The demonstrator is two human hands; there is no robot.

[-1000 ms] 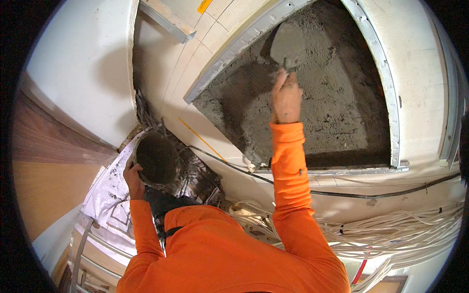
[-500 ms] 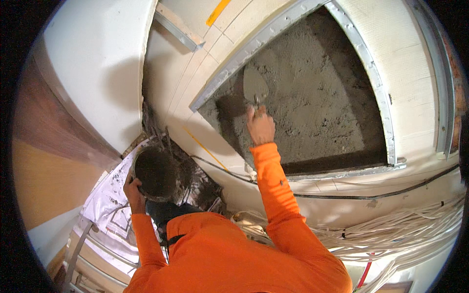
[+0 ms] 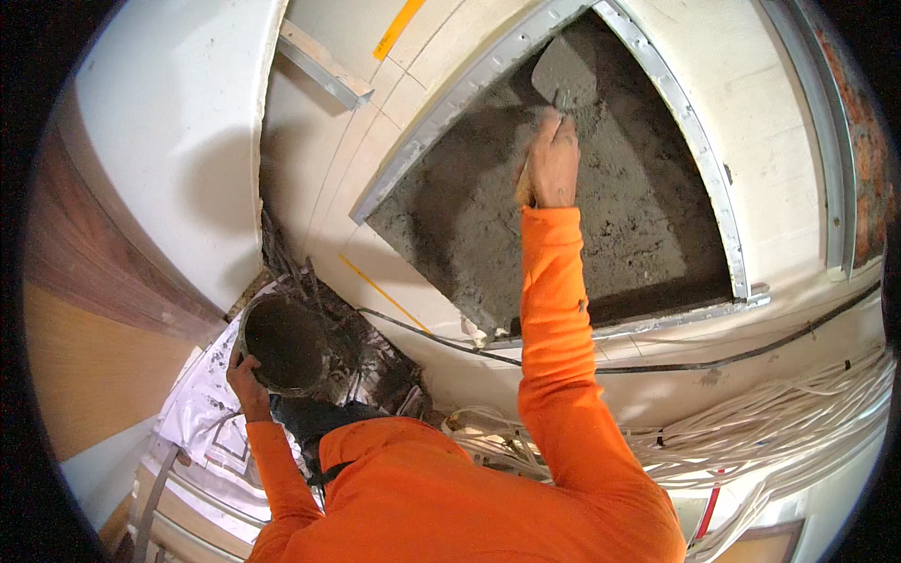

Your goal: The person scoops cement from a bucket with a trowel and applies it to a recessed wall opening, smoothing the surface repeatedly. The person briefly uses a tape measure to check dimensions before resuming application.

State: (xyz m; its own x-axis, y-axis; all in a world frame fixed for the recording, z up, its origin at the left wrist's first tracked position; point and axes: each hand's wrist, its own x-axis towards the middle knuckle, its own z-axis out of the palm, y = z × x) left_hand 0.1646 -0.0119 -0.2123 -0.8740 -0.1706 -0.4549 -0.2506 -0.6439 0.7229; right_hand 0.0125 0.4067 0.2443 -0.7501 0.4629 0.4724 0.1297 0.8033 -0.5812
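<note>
My right hand [image 3: 552, 159] is closed round the handle of a trowel [image 3: 564, 73]. The grey, rounded blade lies against the mortar, close to the upper corner of a metal-framed recess. Rough grey mortar [image 3: 619, 220] covers most of the recess, with darker bands along its edges. At the lower left, my left hand [image 3: 248, 387] grips the rim of a bucket [image 3: 286, 342], thumb over the edge. The bucket is tilted and its inside looks dark grey; how much mortar it holds, I cannot tell.
Metal profiles [image 3: 710, 141] border the recess. A black cable [image 3: 694, 368] runs below it, above a thick bundle of white cables [image 3: 751, 436]. A metal bracket [image 3: 328, 70] juts from the wall. White plastic sheeting [image 3: 202, 399] with dark splashes lies under the bucket, beside wooden panels [image 3: 113, 338].
My right hand has carried the trowel up and to the right across the mortar, toward the recess's upper corner. My left hand still holds the bucket. The whole view has shifted slightly.
</note>
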